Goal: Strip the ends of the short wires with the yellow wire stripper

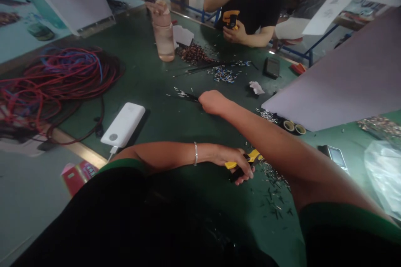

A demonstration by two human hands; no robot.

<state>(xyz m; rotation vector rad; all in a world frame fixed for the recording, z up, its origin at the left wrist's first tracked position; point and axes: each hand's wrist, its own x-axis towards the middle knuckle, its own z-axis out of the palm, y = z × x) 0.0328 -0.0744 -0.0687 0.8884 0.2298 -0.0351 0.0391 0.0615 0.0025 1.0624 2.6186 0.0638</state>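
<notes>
1. Presently, yellow pliers (247, 159) are gripped by the left hand (234, 159), with the fingers (249, 171) closed tightly round the handles. They are held low, over the green surface (150, 79).
2. The right hand (213, 102) is extended farther across the surface, above the pliers in view and well apart from them. Its fingers are curled under and mostly hidden. Black wires (186, 96) are seen running in beneath that hand, but whether they are gripped cannot be told.
3. Metal bits (272, 175) are strewn just beside the pliers, and a silvery cluster (267, 115) is lying near two tape rolls (293, 127).
4. Blue-tipped terminals (224, 74) are spread beyond the right hand, next to a dark red heap (192, 53).
5. A coil of red and blue wire (56, 87) and a white power bank (123, 124) are placed on the left, with a pink-capped bottle (163, 29) farther up.
6. A phone (333, 156) and a plastic bag (384, 175) are seen on the right.
7. Across the surface, a yellow tool (230, 18) is held by a co-worker's hand (233, 33).
</notes>
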